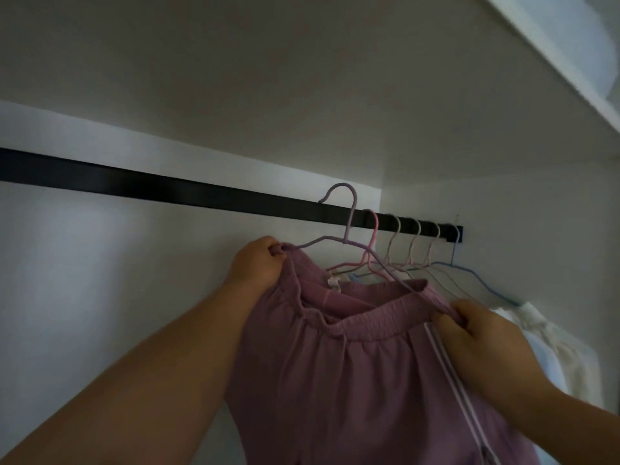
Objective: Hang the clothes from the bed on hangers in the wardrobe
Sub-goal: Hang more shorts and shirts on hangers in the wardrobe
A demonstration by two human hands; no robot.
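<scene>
Mauve trousers (362,380) with an elastic waistband and a white side stripe hang from a lilac hanger (349,226), which runs through the waistband. My left hand (258,263) grips the waistband's left end together with the hanger's left tip. At the waistband's right end, my right hand (479,333) pinches the fabric. The hanger's hook is raised in front of the black wardrobe rail (167,187); I cannot tell whether it touches the rail.
Several pink, white and blue hangers (412,250) hang on the rail's right end. A white garment (530,333) hangs at the far right. The wardrobe's white back wall lies behind, and a shelf (553,62) runs above.
</scene>
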